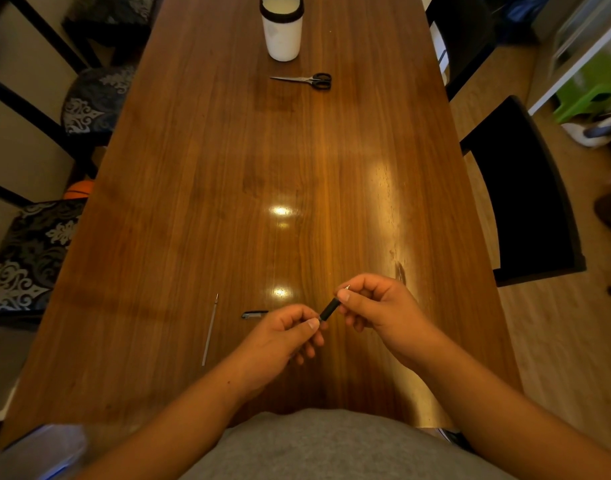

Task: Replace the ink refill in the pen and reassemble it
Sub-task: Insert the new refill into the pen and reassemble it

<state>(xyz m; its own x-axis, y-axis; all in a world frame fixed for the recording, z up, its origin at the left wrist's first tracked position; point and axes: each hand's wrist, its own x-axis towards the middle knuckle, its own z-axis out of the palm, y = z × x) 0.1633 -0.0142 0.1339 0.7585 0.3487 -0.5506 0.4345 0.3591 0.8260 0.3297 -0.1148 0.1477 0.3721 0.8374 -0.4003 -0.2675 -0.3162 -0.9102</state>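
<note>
Both my hands hold a black pen (329, 309) just above the near part of the wooden table (262, 168). My left hand (283, 336) pinches its lower end; most of that end is hidden in my fingers. My right hand (377, 308) pinches the upper end, where a thin metal tip (347, 287) pokes out past my fingers. A thin grey ink refill (210, 330) lies on the table to the left of my hands. Between the refill and my left hand lies a small black pen part with a clip (254, 314).
A pair of black-handled scissors (306, 80) and a white cup with a dark rim (282, 27) stand at the far end. Patterned chairs (30, 254) line the left side, a black chair (522, 195) the right. A translucent object (37, 452) sits at the near left corner.
</note>
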